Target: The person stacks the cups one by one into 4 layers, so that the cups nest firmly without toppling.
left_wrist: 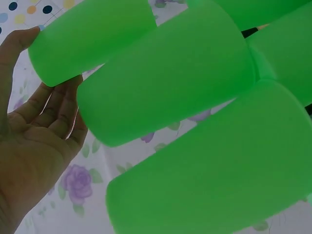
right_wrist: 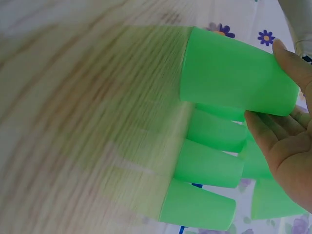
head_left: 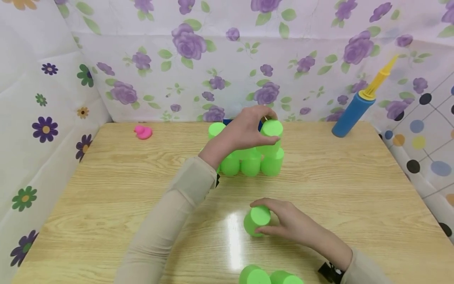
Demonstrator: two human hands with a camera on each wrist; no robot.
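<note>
Upside-down green plastic cups (head_left: 250,165) stand in a row near the back of the table, with more cups on top of them. My left hand (head_left: 250,128) reaches over this stack and grips a green cup (head_left: 272,136) at the right end of the second level, thumb on the near side. The left wrist view shows that cup (left_wrist: 92,41) between thumb and fingers. Closer in, my right hand (head_left: 292,221) holds another upside-down cup (head_left: 258,221) near its base; the right wrist view shows its rim (right_wrist: 187,68) down at the tabletop.
Two more green cups (head_left: 254,275) stand at the front edge of view. A pink toy duck (head_left: 143,132) sits at the back left. A blue and yellow hand pump (head_left: 354,112) leans at the back right. Something dark blue (head_left: 227,121) shows behind the stack. Flowered cloth (head_left: 220,51) hangs behind the table.
</note>
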